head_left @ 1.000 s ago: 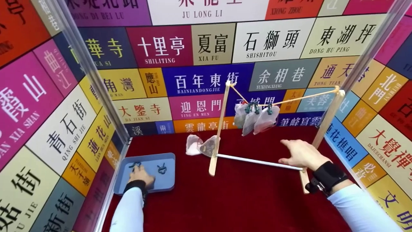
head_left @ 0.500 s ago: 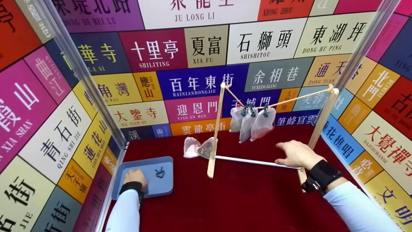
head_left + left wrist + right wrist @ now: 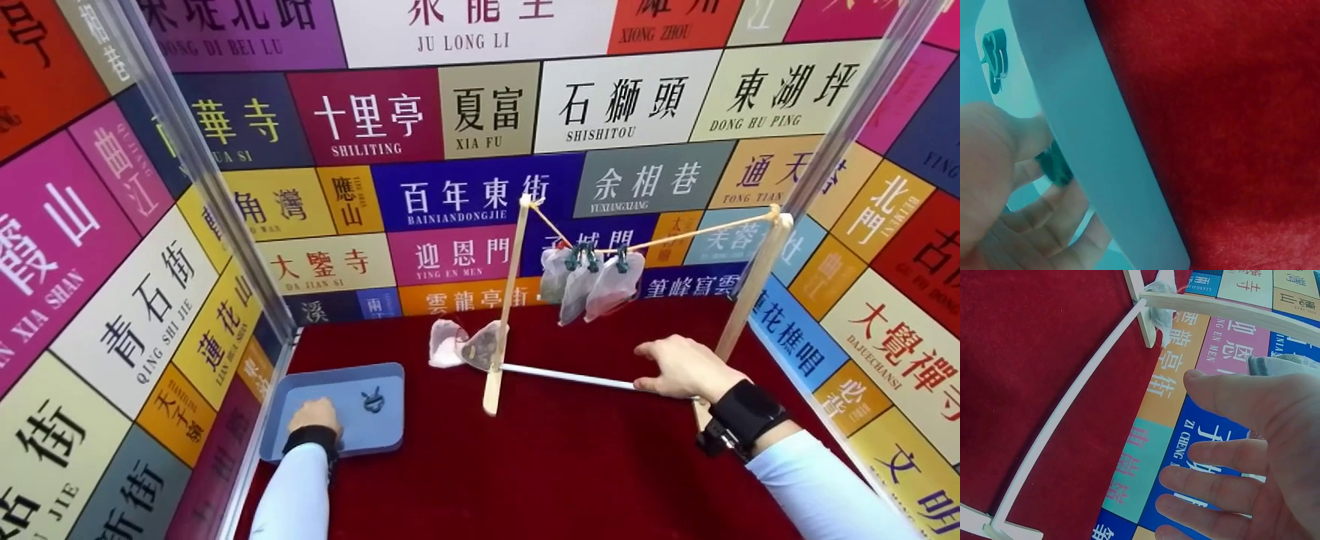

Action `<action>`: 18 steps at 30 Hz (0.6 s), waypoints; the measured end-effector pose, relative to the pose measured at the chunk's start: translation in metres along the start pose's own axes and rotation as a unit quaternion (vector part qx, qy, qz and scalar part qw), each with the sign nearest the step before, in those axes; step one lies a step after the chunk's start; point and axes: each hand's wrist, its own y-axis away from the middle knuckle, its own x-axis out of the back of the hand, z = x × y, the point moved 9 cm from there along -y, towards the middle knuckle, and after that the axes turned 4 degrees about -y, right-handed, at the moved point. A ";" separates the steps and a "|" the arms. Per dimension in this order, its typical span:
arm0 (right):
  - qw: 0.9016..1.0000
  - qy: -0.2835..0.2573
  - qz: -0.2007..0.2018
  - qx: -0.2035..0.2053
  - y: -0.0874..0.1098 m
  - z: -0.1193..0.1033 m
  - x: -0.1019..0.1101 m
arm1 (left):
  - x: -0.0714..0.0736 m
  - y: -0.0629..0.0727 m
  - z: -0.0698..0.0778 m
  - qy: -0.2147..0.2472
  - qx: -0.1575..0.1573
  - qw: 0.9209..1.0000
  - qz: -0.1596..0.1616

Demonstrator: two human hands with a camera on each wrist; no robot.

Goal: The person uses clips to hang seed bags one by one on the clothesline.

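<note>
My left hand is down inside the blue tray. In the left wrist view its thumb and fingers pinch a dark green clip, partly hidden by the thumb and the tray wall. Another green clip lies in the tray to the right of that hand. My right hand hovers near the right post of a wooden rack, fingers extended and holding nothing. From the rack's cord hang several pale mesh bags, gripped by green clips.
Two more mesh bags, one with white contents and one darker, lie on the red cloth behind the rack's left post. A white bar joins the posts low down. Printed panels stand around the cloth.
My left hand has drawn back slightly toward me in the tray, and the clip at its fingertips is now hidden in the head view. My right hand has shifted slightly left and down.
</note>
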 end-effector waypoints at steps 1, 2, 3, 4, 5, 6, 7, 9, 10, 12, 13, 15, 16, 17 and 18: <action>1.000 -0.001 -0.002 0.002 0.000 -0.001 -0.001 | 0.000 -0.001 0.000 0.002 0.003 1.000 -0.002; 1.000 -0.001 -0.003 0.005 0.000 -0.002 -0.002 | 0.000 -0.001 0.000 0.002 0.002 1.000 0.000; 1.000 -0.001 -0.005 0.007 0.000 -0.004 -0.002 | 0.001 -0.001 0.000 0.003 0.000 1.000 0.004; 1.000 -0.002 -0.007 0.006 0.001 -0.004 -0.003 | 0.002 -0.002 0.001 0.004 -0.005 1.000 0.008; 1.000 -0.004 -0.008 0.006 0.001 -0.005 -0.003 | 0.003 -0.003 0.002 0.007 -0.010 1.000 0.012; 1.000 -0.005 -0.009 0.007 0.001 -0.006 -0.004 | 0.003 -0.004 0.002 0.013 -0.012 1.000 0.015; 1.000 -0.007 -0.010 0.009 0.002 -0.008 -0.003 | 0.003 -0.005 0.003 0.018 -0.017 1.000 0.017; 1.000 -0.010 -0.009 0.015 0.002 -0.012 -0.002 | 0.004 -0.007 0.005 0.031 -0.023 0.999 0.023; 1.000 -0.011 -0.007 0.019 0.003 -0.014 -0.001 | 0.005 -0.009 0.006 0.037 -0.027 0.999 0.029; 1.000 -0.012 -0.001 0.028 0.003 -0.018 0.002 | 0.009 -0.012 0.010 0.048 -0.035 0.997 0.044; 0.999 -0.010 0.003 0.033 0.003 -0.020 0.003 | 0.012 -0.013 0.014 0.053 -0.043 0.996 0.052; 0.999 -0.008 0.012 0.042 0.003 -0.024 0.006 | 0.020 -0.015 0.024 0.066 -0.060 0.994 0.069; 0.999 -0.008 0.017 0.045 0.003 -0.025 0.007 | 0.025 -0.015 0.031 0.072 -0.070 0.992 0.079; 0.998 -0.008 0.023 0.049 0.004 -0.027 0.008 | 0.031 -0.014 0.039 0.081 -0.079 0.990 0.085; 0.998 -0.008 0.030 0.053 0.004 -0.028 0.009 | 0.037 -0.013 0.047 0.093 -0.088 0.988 0.091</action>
